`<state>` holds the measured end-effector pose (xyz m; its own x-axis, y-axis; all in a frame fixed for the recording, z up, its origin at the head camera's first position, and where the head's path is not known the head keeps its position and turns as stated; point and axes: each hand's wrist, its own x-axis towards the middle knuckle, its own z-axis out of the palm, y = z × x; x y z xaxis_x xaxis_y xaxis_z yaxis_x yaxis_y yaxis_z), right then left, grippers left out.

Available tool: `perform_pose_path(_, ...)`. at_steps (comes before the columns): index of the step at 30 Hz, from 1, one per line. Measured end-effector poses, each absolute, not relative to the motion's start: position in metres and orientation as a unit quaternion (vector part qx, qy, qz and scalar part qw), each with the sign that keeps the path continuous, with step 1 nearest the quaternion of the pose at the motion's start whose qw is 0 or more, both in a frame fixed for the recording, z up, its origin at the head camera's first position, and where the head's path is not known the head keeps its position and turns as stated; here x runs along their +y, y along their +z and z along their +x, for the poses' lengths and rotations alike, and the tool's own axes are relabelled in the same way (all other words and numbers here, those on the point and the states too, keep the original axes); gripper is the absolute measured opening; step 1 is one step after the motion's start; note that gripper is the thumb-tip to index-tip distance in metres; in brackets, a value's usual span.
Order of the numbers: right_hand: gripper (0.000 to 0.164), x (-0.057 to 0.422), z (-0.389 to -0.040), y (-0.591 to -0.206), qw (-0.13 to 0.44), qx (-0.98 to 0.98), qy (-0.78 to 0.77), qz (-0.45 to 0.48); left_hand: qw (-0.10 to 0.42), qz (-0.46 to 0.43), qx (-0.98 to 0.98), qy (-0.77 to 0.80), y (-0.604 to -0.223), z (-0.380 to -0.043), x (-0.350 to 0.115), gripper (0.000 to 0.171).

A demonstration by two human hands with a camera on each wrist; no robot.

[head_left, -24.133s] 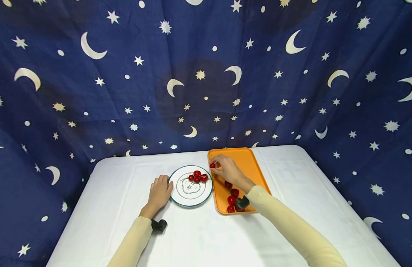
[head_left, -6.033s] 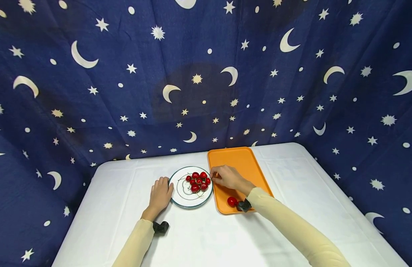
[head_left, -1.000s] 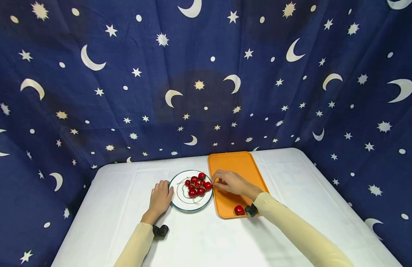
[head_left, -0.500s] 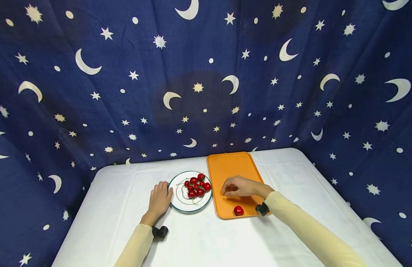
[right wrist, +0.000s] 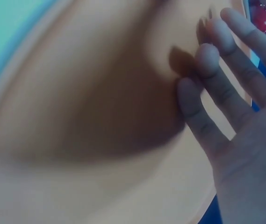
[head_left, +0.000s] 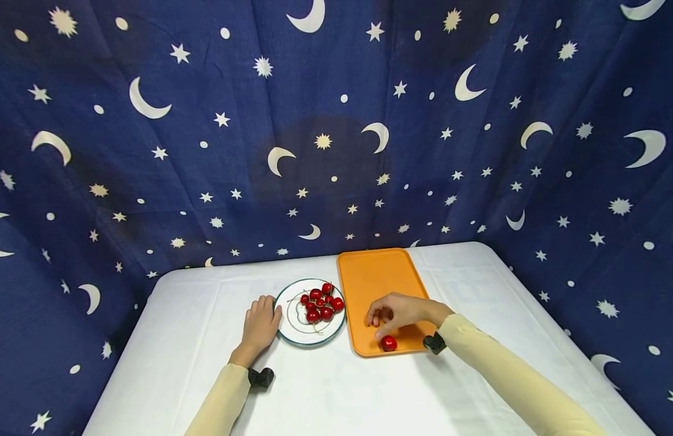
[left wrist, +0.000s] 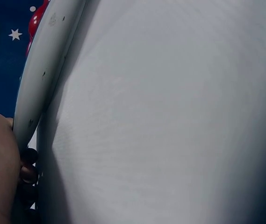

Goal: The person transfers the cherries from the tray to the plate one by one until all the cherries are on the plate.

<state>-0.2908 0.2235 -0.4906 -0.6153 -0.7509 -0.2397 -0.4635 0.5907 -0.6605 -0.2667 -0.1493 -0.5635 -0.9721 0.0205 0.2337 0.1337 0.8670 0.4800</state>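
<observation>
My left hand (head_left: pixel 260 324) holds the left rim of a white plate (head_left: pixel 293 327) with a dark green edge. In the left wrist view its thumb side lies over the plate's rim (left wrist: pixel 44 70), with fingertips showing below it. Several red cherries (head_left: pixel 313 315) with thin stems are gathered on the plate's right half. Over an orange tray (head_left: pixel 380 272), my right hand (head_left: pixel 406 310) has its fingers loosely bent with nothing in them. Its thumb tip is right at a single cherry (head_left: pixel 388 343) near the tray's front edge. The right wrist view shows the spread fingers (right wrist: pixel 226 93) above the tray.
Tray and plate stand side by side on a white-covered table (head_left: pixel 336 393). A dark blue curtain (head_left: pixel 336 121) with moons and stars hangs behind and around it. A black wrist camera (head_left: pixel 434 343) sits low by the tray's right front corner.
Over the whole span, cherries have gone from the tray to the plate, leaving one. In the last second my right hand moved from the plate's edge rightward and nearer, toward that cherry.
</observation>
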Motion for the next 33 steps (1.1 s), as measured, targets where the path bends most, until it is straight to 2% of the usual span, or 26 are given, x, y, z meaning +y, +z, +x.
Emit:
perform_pose_path(6, 0.040, 0.226, -0.286, -0.492, 0.270, 0.845, -0.279, -0.367, 0.115, -0.042, -0.957, -0.262, -0.563, -0.267, -0.148, 0.030)
perform_pose_path(18, 0.049, 0.232, -0.276, -0.493, 0.262, 0.842, -0.269, -0.387, 0.098, -0.042, -0.962, -0.253, -0.562, -0.267, -0.150, 0.030)
perform_pose_path(33, 0.035, 0.235, -0.278, -0.489, 0.257, 0.862, -0.246, -0.360, 0.104, -0.043, -0.963, -0.245, -0.559, -0.265, -0.150, 0.028)
